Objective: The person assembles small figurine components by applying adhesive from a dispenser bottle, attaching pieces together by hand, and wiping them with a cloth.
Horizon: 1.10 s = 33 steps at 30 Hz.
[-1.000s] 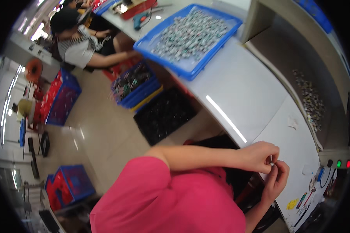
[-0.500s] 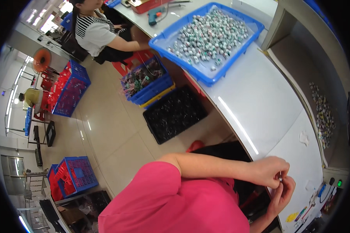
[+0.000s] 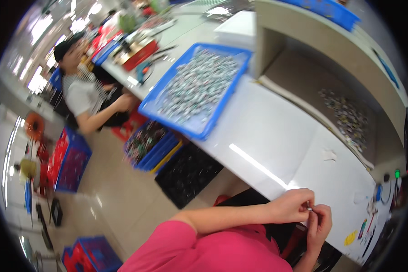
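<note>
At the near edge of the white table (image 3: 276,149), my left hand (image 3: 289,206) and my right hand (image 3: 320,225) meet, fingertips pinched together. Between them is a tiny pale, shiny piece (image 3: 309,209), too small and too covered by the fingers to name. Both hands are closed on it. Farther left along the table, a blue tray (image 3: 213,124) holds a heap of small, rounded, whitish-green parts (image 3: 199,81).
More small parts (image 3: 344,118) lie inside the shelf (image 3: 299,68). A yellow piece (image 3: 350,238) and slim tools (image 3: 362,229) lie at the right. Below the table stand a black crate (image 3: 186,181) and stacked blue crates (image 3: 152,145). A seated co-worker (image 3: 84,93) is at the far left.
The view has turned, so the tray and shelf sit further left and more of the far table shows. My hands stay pinched together on the tiny piece. The co-worker's head has come into view.
</note>
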{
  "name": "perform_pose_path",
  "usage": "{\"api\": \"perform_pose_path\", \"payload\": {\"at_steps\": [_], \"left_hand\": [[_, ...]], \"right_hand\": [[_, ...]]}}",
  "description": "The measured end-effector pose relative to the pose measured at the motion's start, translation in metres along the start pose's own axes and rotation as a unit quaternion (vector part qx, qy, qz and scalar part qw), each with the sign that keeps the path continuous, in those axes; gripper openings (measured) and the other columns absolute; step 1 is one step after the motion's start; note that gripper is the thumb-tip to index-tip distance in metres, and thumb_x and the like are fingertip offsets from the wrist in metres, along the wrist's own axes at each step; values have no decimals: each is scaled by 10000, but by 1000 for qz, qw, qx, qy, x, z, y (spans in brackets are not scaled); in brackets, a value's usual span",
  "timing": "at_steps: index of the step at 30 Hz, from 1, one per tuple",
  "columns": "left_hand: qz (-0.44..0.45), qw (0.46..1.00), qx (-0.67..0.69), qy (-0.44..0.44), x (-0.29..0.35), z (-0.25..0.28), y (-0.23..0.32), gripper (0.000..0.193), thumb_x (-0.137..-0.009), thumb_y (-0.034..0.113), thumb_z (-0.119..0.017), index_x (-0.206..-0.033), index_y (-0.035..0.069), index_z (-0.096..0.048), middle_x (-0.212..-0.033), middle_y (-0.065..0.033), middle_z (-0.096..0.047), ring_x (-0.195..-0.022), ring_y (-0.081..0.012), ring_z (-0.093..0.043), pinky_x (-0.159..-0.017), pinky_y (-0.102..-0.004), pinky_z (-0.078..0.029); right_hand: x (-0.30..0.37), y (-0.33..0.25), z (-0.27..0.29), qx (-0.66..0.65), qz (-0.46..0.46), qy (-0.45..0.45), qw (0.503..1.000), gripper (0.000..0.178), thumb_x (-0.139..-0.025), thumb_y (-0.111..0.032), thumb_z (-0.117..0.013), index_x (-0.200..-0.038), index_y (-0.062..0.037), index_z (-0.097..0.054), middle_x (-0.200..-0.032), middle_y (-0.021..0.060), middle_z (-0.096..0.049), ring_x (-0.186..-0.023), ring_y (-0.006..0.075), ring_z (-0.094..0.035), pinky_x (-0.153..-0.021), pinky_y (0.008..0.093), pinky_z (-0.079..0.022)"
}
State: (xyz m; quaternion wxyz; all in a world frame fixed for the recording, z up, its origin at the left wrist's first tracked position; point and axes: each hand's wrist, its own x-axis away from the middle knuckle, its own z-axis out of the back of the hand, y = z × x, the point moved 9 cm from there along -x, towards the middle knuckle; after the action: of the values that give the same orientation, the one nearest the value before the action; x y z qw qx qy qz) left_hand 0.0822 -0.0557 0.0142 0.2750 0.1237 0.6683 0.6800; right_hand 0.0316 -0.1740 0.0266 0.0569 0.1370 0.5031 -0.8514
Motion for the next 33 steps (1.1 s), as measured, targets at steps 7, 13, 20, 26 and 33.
{"api": "perform_pose_path", "payload": {"at_steps": [7,13,20,26,33], "left_hand": [[48,997,12,-51,0,-8,-1,224,-736,-2,-605,-949,6,-538,-896,-100,-569,-800,-196,-609,-693,-297,-552],[49,997,14,-55,0,-12,-4,224,-746,6,-612,-960,9,-542,-910,-86,-571,-814,-175,-607,-691,-287,-546],[38,999,5,-15,-2,-5,-2,201,-757,-23,-627,-951,-29,-577,-1024,-101,-599,-876,-142,-626,-734,-254,-550],[54,998,17,-17,-11,-10,-7,179,-751,-57,-630,-913,-14,-568,-1057,-90,-595,-903,-140,-626,-756,-254,-545],[46,998,49,-4,-12,-15,-13,187,-734,-37,-631,-907,-17,-562,-1029,-106,-603,-822,-157,-656,-722,-254,-555]], "right_hand": [[-1,-13,7,28,28,16,999,115,-775,64,-593,-860,-4,-557,-835,114,-563,-747,232,-560,-670,296,-461],[2,-15,10,34,26,18,999,116,-773,54,-599,-863,-8,-560,-835,121,-567,-753,248,-566,-672,308,-466],[-4,-12,10,29,36,-6,999,122,-795,25,-608,-904,-16,-570,-880,123,-592,-792,286,-582,-708,329,-477],[-7,-4,16,29,19,5,999,115,-808,0,-614,-914,-29,-580,-880,113,-593,-799,275,-588,-701,328,-477],[-5,-1,20,30,34,13,999,115,-808,-2,-610,-915,-34,-580,-876,102,-589,-788,262,-590,-686,327,-477]]}}
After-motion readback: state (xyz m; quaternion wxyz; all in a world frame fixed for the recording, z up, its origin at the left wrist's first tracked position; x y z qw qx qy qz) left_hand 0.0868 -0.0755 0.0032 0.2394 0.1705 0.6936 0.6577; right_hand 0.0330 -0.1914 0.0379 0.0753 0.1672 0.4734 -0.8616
